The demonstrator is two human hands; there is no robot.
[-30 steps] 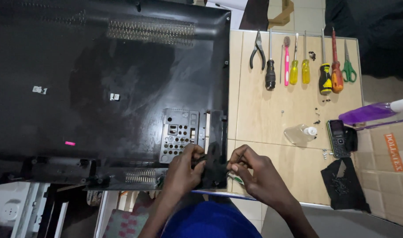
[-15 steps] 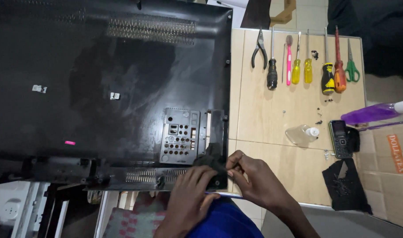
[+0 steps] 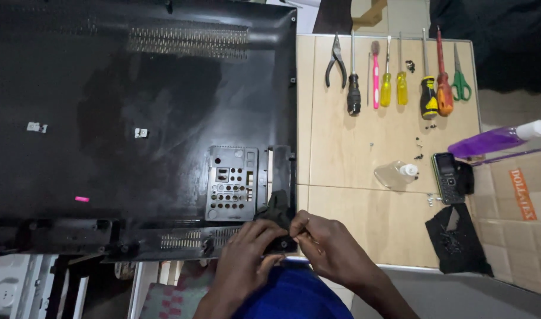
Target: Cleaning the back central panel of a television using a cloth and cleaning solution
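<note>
Head view: both hands, left hand (image 3: pixel 247 260) and right hand (image 3: pixel 332 251), pinch a small stiff black part (image 3: pixel 280 242) at the television's (image 3: pixel 140 118) five-o'clock corner.

Both hands, left (image 3: pixel 247 260) and right (image 3: pixel 329 248), pinch corner of black television back panel (image 3: pixel 140 118); hand tools (image 3: pixel 394 77) on wooden table (image 3: pixel 365 207).

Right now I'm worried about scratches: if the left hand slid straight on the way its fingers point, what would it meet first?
The left hand points up and right, so it would likely first meet the small black part at the television back panel's edge, which the right hand also touches. Depth is unclear.
</note>
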